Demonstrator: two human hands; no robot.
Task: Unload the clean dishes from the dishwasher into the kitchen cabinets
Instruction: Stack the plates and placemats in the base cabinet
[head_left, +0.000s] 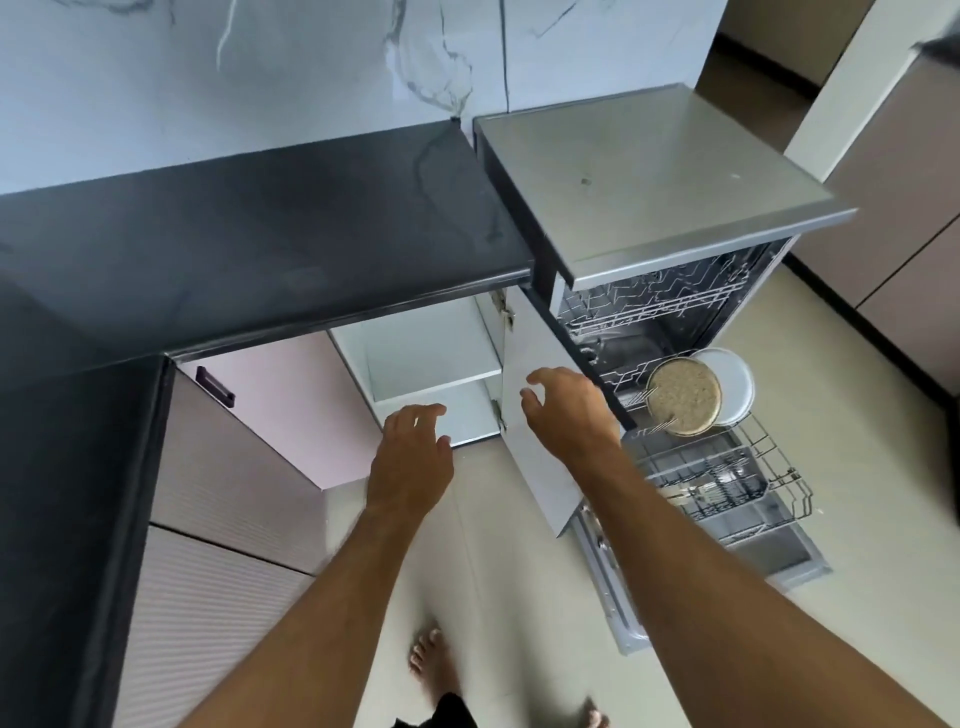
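Note:
The dishwasher (660, 182) stands open at the right with its lower rack (769, 467) pulled out. A speckled beige plate (683, 397) and a white plate (735, 384) stand upright in that rack; cutlery sits in its basket (722, 486). The upper rack (654, 306) looks empty. Left of the dishwasher a white cabinet (431, 358) is open, its shelves bare, its door (540, 467) swung toward me. My left hand (413, 457) hovers in front of the cabinet, fingers loosely curled, empty. My right hand (566, 410) hovers over the cabinet door, fingers spread, holding nothing.
A dark stone countertop (249, 244) runs above the cabinet and down the left side. Closed pale drawers with a dark handle (215, 387) sit at the left. The dishwasher door (618, 587) lies open low at the right. My bare feet (434, 660) stand on the tiled floor.

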